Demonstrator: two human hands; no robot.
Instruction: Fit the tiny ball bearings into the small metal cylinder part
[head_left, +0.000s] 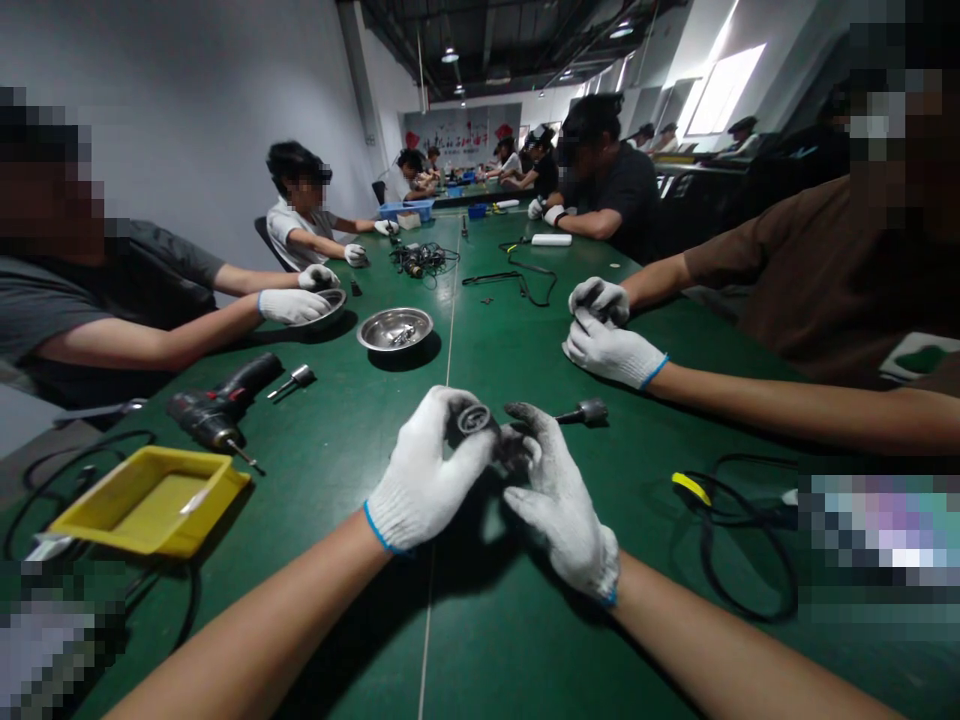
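Note:
My left hand (439,465), in a white knit glove with a blue cuff, is closed around a dark cylindrical part (474,420) whose round, ringed end faces me. My right hand (559,500) is just to the right, its glove smudged grey on the fingers. Its thumb and forefinger are spread apart beside the dark far end of the part (514,447); whether they touch it I cannot tell. Behind the right fingers lies a dark socket bit (589,412). Both hands are held above the green table (360,600).
At left are a cordless drill (217,400), a silver socket bit (292,382) and a yellow bin (150,500). A metal bowl (395,330) with small parts stands ahead. Black cable (750,540) loops at right. Gloved co-workers' hands (611,345) work on both sides.

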